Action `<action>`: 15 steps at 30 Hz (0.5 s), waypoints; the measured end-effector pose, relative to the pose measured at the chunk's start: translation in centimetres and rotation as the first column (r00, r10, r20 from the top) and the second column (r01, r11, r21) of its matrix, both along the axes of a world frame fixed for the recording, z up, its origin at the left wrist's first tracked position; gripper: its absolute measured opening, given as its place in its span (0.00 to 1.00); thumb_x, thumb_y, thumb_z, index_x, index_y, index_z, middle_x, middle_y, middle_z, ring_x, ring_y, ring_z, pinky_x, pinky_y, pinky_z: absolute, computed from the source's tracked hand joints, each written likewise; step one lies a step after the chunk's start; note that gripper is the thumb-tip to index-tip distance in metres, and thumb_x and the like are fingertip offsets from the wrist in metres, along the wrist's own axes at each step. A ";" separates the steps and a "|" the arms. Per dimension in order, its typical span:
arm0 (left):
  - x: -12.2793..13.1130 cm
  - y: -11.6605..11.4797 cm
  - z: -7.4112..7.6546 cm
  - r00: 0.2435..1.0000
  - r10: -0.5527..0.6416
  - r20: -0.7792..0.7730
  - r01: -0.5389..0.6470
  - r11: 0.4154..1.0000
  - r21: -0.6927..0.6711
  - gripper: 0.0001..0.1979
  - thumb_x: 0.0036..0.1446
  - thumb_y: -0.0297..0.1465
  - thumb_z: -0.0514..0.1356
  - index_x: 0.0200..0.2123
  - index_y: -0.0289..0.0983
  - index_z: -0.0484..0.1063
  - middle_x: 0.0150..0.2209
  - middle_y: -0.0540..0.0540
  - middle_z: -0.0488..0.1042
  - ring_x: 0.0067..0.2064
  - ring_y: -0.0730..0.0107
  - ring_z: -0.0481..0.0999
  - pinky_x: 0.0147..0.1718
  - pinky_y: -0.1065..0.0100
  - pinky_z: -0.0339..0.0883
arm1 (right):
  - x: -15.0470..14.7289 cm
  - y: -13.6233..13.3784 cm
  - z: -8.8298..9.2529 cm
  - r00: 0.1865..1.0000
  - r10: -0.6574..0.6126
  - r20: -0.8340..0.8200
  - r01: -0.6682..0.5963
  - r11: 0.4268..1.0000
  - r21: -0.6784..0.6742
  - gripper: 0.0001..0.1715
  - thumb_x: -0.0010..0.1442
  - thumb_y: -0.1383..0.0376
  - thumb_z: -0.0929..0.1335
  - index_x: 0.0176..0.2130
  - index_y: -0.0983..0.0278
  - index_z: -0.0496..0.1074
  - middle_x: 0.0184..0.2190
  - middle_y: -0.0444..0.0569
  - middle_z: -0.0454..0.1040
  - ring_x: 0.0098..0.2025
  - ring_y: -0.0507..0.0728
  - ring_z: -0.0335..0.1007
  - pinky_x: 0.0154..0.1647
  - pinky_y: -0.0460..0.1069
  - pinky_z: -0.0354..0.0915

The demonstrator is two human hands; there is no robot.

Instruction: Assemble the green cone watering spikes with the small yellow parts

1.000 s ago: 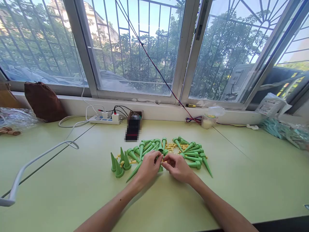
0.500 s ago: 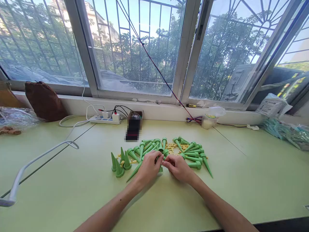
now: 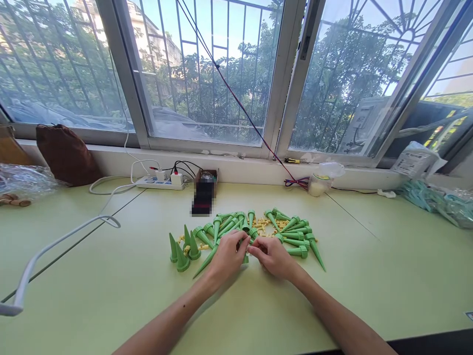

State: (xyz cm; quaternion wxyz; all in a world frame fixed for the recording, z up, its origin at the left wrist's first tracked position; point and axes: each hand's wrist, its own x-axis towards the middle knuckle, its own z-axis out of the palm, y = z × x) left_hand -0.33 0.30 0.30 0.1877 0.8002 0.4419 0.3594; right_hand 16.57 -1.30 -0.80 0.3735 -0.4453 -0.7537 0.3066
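A: Where were the hands in the head view?

B: Over the table (image 3: 111, 286), well in from its near edge. The left hand (image 3: 231, 249) and the right hand (image 3: 272, 254) were drawn together, almost tip to tip.

A: And the fingers (image 3: 258, 255)?

B: Bent inward on both. How far they were open, and whether they had hold of some small piece, could not be told; it was too small and partly hidden. A green rim (image 3: 246, 259) showed just under the left hand.

A: What lay around?

B: Green cones (image 3: 217, 230) on their sides, in a rough arc toward the table's far edge, with yellow pieces (image 3: 260, 225) between them. Four upright cones (image 3: 182, 261) stood farther left.

A: And along the far edge?

B: A brown bag (image 3: 66, 158), a white power strip (image 3: 158, 184) and a jar (image 3: 318, 186).
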 end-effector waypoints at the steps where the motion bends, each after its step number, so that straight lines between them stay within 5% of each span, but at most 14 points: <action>1: 0.0 0.0 -0.1 1.000 -0.004 0.000 0.004 1.000 0.000 0.15 0.64 0.32 0.50 0.26 0.37 0.69 0.27 0.48 0.71 0.31 0.67 0.69 0.32 0.67 0.59 | 0.0 0.0 0.0 1.000 -0.003 0.003 0.003 1.000 0.004 0.20 0.65 0.58 0.65 0.24 0.63 0.62 0.19 0.39 0.59 0.23 0.50 0.50 0.24 0.46 0.48; 6: 0.1 0.1 -0.3 0.999 -0.040 0.005 0.040 0.999 0.000 0.12 0.63 0.31 0.51 0.30 0.37 0.72 0.30 0.47 0.74 0.33 0.66 0.71 0.34 0.66 0.61 | -0.1 0.0 0.1 0.999 -0.036 -0.021 0.036 0.999 -0.017 0.24 0.67 0.57 0.63 0.22 0.62 0.59 0.16 0.39 0.59 0.20 0.50 0.53 0.23 0.46 0.51; 11: 0.1 0.3 -0.3 1.000 -0.014 0.023 0.014 1.000 0.006 0.15 0.65 0.32 0.50 0.28 0.37 0.70 0.28 0.49 0.72 0.32 0.67 0.69 0.32 0.67 0.60 | -0.2 -0.3 0.4 0.993 0.010 -0.115 -0.016 0.998 -0.054 0.09 0.63 0.61 0.66 0.32 0.63 0.68 0.23 0.43 0.70 0.23 0.51 0.64 0.25 0.45 0.60; 15: 0.1 0.3 -0.3 0.999 0.008 0.042 -0.008 1.000 0.006 0.18 0.67 0.35 0.49 0.25 0.37 0.67 0.26 0.50 0.70 0.30 0.69 0.67 0.31 0.68 0.58 | -0.2 -0.3 0.4 0.991 0.013 -0.132 -0.023 0.997 -0.069 0.09 0.62 0.64 0.66 0.30 0.63 0.67 0.22 0.43 0.70 0.21 0.51 0.64 0.24 0.45 0.60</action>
